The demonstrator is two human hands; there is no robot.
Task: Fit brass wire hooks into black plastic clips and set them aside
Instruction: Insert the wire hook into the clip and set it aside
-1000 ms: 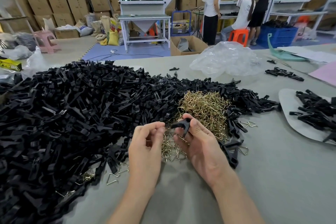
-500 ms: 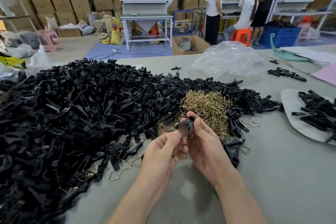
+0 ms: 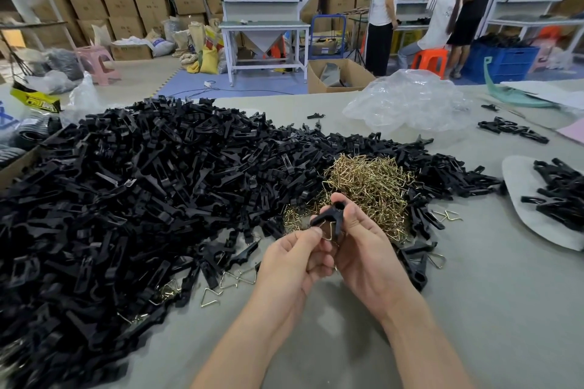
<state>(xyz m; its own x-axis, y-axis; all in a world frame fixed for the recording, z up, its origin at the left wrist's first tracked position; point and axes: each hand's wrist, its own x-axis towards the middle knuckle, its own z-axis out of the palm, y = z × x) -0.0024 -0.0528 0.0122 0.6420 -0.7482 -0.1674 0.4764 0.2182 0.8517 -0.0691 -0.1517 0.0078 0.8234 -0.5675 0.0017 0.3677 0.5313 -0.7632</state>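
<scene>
Above the table (image 3: 493, 303), right hand (image 3: 363, 253) grips a clip (image 3: 328, 214) — left hand (image 3: 292, 259) pinches its hook (image 3: 331, 229).

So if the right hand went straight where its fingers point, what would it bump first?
Probably the brass hook pile, just beyond the black clip the right hand grips; depth is unclear.
</scene>
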